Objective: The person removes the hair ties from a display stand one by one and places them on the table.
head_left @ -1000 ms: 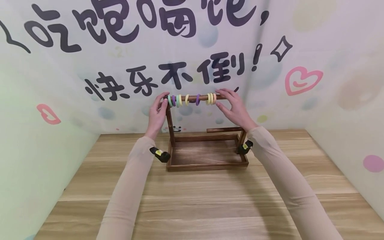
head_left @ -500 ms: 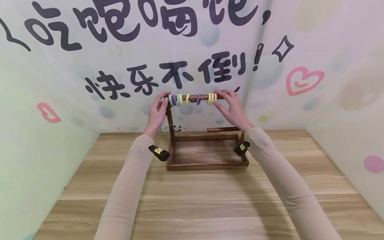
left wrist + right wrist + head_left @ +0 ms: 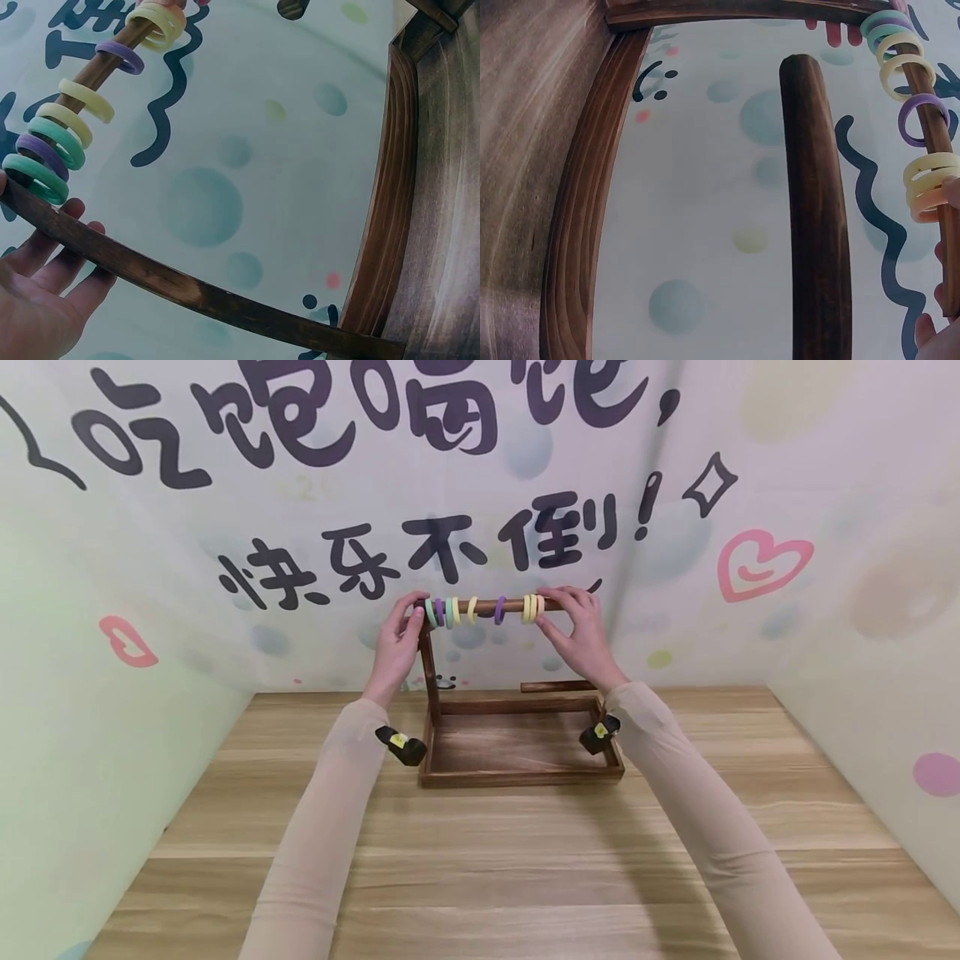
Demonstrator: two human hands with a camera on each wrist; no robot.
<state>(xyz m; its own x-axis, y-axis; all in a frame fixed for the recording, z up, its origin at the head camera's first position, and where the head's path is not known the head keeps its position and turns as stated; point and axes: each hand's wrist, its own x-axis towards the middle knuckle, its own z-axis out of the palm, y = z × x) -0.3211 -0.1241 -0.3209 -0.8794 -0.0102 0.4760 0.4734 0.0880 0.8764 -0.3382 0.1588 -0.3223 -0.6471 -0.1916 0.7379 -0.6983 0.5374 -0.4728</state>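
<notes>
A dark wooden stand [image 3: 520, 777] has a tray base, an upright post [image 3: 430, 668] and a top rod [image 3: 512, 605]. Several pastel rings [image 3: 450, 611] hang on the rod: green, purple and yellow ones at the left, one purple in the middle, and a yellow pair [image 3: 533, 607] at the right. My left hand [image 3: 411, 612] rests at the rod's left end, its fingers [image 3: 71, 266] lying straight behind the post [image 3: 187, 289]. My right hand [image 3: 558, 610] grips the rod's right end beside the yellow pair [image 3: 930, 184], fingers over it and thumb under.
A short lower peg [image 3: 558, 685] [image 3: 814, 210] juts from the stand's right side. The stand sits near the back of a wooden table [image 3: 480, 868], against a printed wall. Walls close in on the left and right.
My right hand has slid a little left along the rod, and its fingers have curled over the rod next to the yellow pair. My left hand has barely moved.
</notes>
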